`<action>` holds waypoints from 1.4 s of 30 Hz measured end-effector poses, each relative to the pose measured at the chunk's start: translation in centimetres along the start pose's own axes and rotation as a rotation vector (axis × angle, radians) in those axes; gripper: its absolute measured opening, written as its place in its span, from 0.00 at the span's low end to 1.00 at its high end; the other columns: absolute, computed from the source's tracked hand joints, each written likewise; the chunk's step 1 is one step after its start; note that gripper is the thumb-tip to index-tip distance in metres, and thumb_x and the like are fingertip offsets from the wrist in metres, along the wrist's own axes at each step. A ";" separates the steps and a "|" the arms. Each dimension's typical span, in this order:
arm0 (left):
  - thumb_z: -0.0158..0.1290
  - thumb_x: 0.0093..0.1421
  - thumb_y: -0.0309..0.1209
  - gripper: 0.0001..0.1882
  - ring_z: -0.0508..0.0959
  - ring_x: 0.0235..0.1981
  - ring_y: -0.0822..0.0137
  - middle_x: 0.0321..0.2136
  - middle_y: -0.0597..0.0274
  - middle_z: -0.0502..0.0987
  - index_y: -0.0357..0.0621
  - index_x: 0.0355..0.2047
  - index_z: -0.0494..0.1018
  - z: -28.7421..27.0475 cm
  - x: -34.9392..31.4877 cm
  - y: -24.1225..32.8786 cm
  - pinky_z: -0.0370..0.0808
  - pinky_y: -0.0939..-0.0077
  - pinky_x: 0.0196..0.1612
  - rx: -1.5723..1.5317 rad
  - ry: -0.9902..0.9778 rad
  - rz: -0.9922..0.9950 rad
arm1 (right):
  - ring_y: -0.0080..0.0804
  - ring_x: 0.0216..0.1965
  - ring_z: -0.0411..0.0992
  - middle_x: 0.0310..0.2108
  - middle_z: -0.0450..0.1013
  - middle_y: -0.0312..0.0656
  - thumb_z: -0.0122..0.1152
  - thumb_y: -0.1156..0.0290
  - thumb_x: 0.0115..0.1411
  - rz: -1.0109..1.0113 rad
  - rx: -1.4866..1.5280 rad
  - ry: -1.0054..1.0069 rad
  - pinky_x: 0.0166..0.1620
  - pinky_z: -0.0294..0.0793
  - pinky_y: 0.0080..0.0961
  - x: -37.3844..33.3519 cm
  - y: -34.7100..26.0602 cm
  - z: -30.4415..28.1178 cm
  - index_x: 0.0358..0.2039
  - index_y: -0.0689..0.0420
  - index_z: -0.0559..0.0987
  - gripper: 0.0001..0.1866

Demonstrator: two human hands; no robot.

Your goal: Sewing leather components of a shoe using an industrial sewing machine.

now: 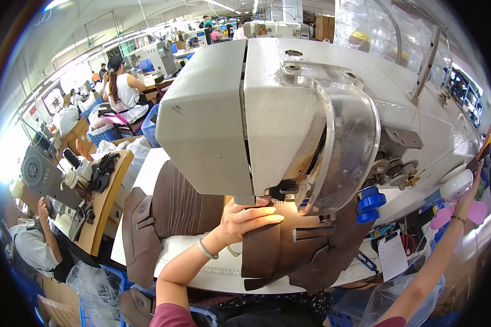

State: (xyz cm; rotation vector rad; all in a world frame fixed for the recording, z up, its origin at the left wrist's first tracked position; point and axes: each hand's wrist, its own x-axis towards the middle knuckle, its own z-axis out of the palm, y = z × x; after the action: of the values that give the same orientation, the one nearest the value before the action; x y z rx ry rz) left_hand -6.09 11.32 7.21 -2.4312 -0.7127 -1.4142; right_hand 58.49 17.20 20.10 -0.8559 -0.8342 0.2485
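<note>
My left hand point(251, 219) lies with its fingers stretched out on a brown leather panel point(263, 248) under the head of a large grey-white sewing machine point(207, 114). The panel has a slotted, stitched strap piece, and lamplight falls on it by my fingertips. The machine head hides the needle area and some of the fingertips. My right arm reaches far to the right, past the machine's end, where my right hand point(476, 173) is small and near the rim. A white round lamp-like part point(456, 185) is beside it. Its fingers are too unclear to read.
A stack of brown leather pieces point(183, 204) lies left of my hand on the white table point(199, 272). At right are red-handled scissors point(407, 242), a white paper slip point(391, 255) and a blue cutter point(366, 261). Co-workers sit at machines to the left.
</note>
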 end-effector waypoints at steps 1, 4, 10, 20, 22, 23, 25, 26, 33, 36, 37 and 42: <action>0.57 0.48 0.31 0.14 0.75 0.44 0.69 0.39 0.76 0.77 0.57 0.37 0.82 0.0 0.1 0.0 0.73 0.70 0.45 0.001 0.000 -0.002 | 0.24 0.45 0.70 0.46 0.72 0.37 0.53 0.45 0.62 0.054 0.000 -0.022 0.48 0.69 0.21 0.1 0.1 -0.1 0.55 0.60 0.71 0.32; 0.57 0.48 0.31 0.15 0.75 0.42 0.68 0.39 0.74 0.77 0.57 0.37 0.82 0.0 0.3 -0.1 0.72 0.69 0.44 -0.020 0.023 0.013 | 0.25 0.46 0.70 0.47 0.71 0.38 0.52 0.45 0.62 0.170 0.085 0.056 0.50 0.68 0.21 0.6 0.0 0.0 0.55 0.59 0.71 0.32; 0.58 0.45 0.31 0.16 0.75 0.41 0.66 0.36 0.70 0.74 0.58 0.38 0.83 -0.3 0.0 0.1 0.71 0.69 0.43 -0.004 -0.016 -0.038 | 0.26 0.48 0.70 0.49 0.71 0.41 0.50 0.48 0.65 0.146 0.100 0.009 0.51 0.68 0.23 3.2 -0.3 -0.3 0.54 0.61 0.72 0.29; 0.61 0.43 0.29 0.17 0.73 0.38 0.66 0.33 0.68 0.71 0.59 0.37 0.83 0.1 -0.1 -0.2 0.71 0.71 0.42 -0.025 -0.019 -0.076 | 0.26 0.45 0.71 0.48 0.72 0.40 0.50 0.47 0.65 0.145 0.049 -0.055 0.50 0.69 0.22 3.9 0.9 -1.6 0.54 0.61 0.72 0.30; 0.61 0.42 0.29 0.17 0.73 0.37 0.66 0.33 0.68 0.71 0.59 0.36 0.83 0.0 -0.1 -0.1 0.70 0.71 0.42 -0.039 -0.017 -0.086 | 0.25 0.43 0.71 0.45 0.73 0.37 0.52 0.45 0.63 0.134 0.073 -0.052 0.48 0.70 0.21 1.9 0.2 -0.7 0.52 0.60 0.73 0.30; 0.62 0.42 0.30 0.17 0.73 0.37 0.66 0.33 0.68 0.71 0.59 0.36 0.83 0.2 -0.2 -0.3 0.70 0.71 0.42 -0.060 -0.006 -0.091 | 0.25 0.43 0.71 0.45 0.73 0.37 0.52 0.45 0.63 0.132 0.071 -0.049 0.48 0.70 0.21 1.7 0.2 -0.6 0.52 0.60 0.73 0.30; 0.62 0.42 0.30 0.17 0.72 0.37 0.66 0.33 0.68 0.71 0.58 0.36 0.83 0.4 -0.2 -0.4 0.70 0.71 0.42 -0.082 0.003 -0.094 | 0.23 0.41 0.71 0.42 0.73 0.35 0.54 0.44 0.61 0.199 0.128 -0.010 0.45 0.71 0.21 1.2 -0.1 0.0 0.51 0.58 0.74 0.30; 0.62 0.42 0.30 0.17 0.72 0.37 0.66 0.33 0.68 0.71 0.58 0.36 0.83 0.4 -0.1 -0.4 0.70 0.71 0.42 -0.086 0.010 -0.087 | 0.23 0.41 0.71 0.42 0.73 0.35 0.54 0.44 0.61 0.199 0.128 -0.007 0.45 0.71 0.21 0.8 -0.2 0.4 0.51 0.58 0.74 0.30; 0.61 0.43 0.29 0.17 0.72 0.37 0.66 0.32 0.68 0.71 0.59 0.37 0.83 0.2 -0.2 -0.4 0.70 0.71 0.42 -0.096 -0.008 -0.077 | 0.26 0.47 0.69 0.47 0.71 0.36 0.53 0.44 0.62 0.227 0.124 0.020 0.50 0.68 0.23 0.7 0.5 -0.6 0.56 0.56 0.71 0.31; 0.61 0.44 0.29 0.17 0.72 0.38 0.66 0.33 0.68 0.71 0.59 0.37 0.83 0.3 -0.4 -0.3 0.70 0.71 0.42 -0.098 -0.023 -0.096 | 0.27 0.50 0.69 0.51 0.70 0.37 0.52 0.46 0.63 0.206 0.155 0.028 0.53 0.67 0.24 1.2 0.8 -0.8 0.57 0.57 0.69 0.31; 0.61 0.44 0.29 0.17 0.72 0.38 0.66 0.33 0.68 0.71 0.59 0.37 0.83 0.2 -0.4 -0.2 0.70 0.71 0.42 -0.094 -0.025 -0.100 | 0.25 0.46 0.71 0.47 0.73 0.37 0.53 0.48 0.63 0.168 0.169 0.029 0.50 0.69 0.23 1.3 0.8 -0.7 0.54 0.57 0.72 0.28; 0.61 0.44 0.28 0.18 0.72 0.39 0.64 0.36 0.67 0.71 0.58 0.38 0.83 0.1 -0.2 -0.1 0.71 0.70 0.44 -0.124 -0.033 -0.138 | 0.27 0.49 0.70 0.50 0.72 0.40 0.52 0.49 0.64 0.197 0.191 -0.035 0.53 0.67 0.24 3.9 -0.1 -1.8 0.55 0.59 0.71 0.29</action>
State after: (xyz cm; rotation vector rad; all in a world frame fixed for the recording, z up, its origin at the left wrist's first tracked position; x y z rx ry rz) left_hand -6.14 11.42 6.95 -2.5481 -0.8383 -1.5151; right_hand 62.36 18.09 21.68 -0.7555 -0.7456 0.5096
